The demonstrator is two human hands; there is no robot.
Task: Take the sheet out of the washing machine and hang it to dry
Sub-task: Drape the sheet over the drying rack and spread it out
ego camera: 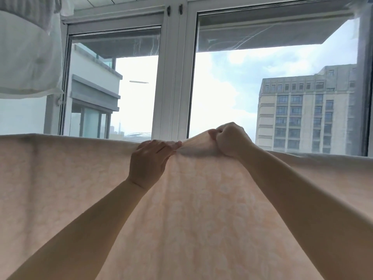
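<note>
I see one peach sheet (201, 209) hanging before two window panes (272, 77). My left hand (148, 161) pinches its top edge with near-straight fingers. My right hand (230, 139) fists a raised fold.

High-rise home balcony: laundry (28, 57) hanging beside sliding windows (173, 77).

Two tall glass panes in a white metal window frame (173, 77), with two small dark latches (174, 10) at the top of the middle post. Outside, pale cloudy daylight, a grey multi-storey building with rows of windows (306, 112) on the right and a white balcony block (94, 87) on the left. Sheer white fabric (28, 47) hanging at upper left.
</note>
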